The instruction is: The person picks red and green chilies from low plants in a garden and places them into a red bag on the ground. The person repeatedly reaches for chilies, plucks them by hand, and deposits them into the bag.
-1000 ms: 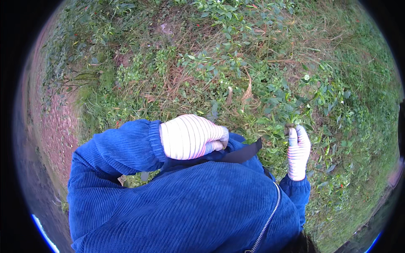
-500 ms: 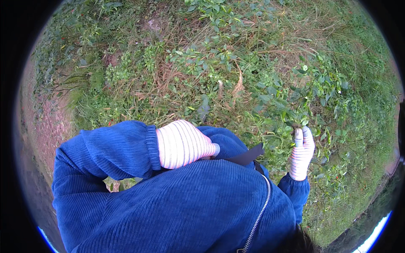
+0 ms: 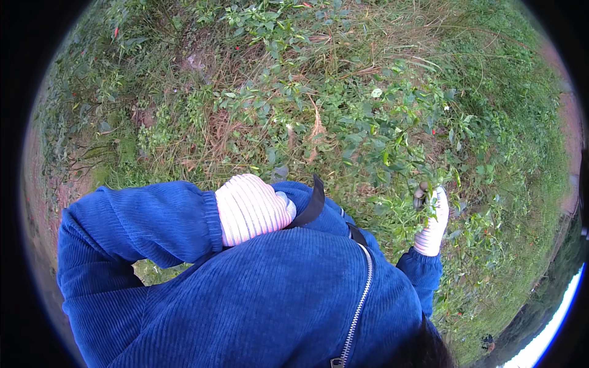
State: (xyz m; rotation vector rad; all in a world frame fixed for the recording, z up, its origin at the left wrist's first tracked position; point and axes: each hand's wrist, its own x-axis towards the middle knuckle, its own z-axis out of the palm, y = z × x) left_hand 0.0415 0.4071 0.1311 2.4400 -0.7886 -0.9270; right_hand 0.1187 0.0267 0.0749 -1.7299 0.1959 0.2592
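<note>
My left hand (image 3: 254, 208), in a white glove with pink and dark stripes, is closed in a fist before my chest. A black strap (image 3: 314, 203) rises from beside its fingers, and the fist seems to grip it, though the fingertips are hidden. To the right, my right hand (image 3: 434, 224) wears a matching glove that leaves fingertips bare. Its fingers are curled together among the leaves of a pepper plant (image 3: 392, 144). Foliage partly covers them, so what they pinch is not clear. A red pepper (image 3: 434, 132) hangs above that hand.
More green bushes (image 3: 261, 24) with scattered red peppers grow ahead. Dry grass (image 3: 230, 132) and weeds lie between plants. Bare reddish soil (image 3: 64, 190) shows at far left. My blue corduroy jacket (image 3: 264, 294) with a zip fills the lower part.
The view has shifted, and my body sits slightly farther left. The strap's loose end now points upward instead of right. My right fingers have curled in from a straighter pose among the leaves.
</note>
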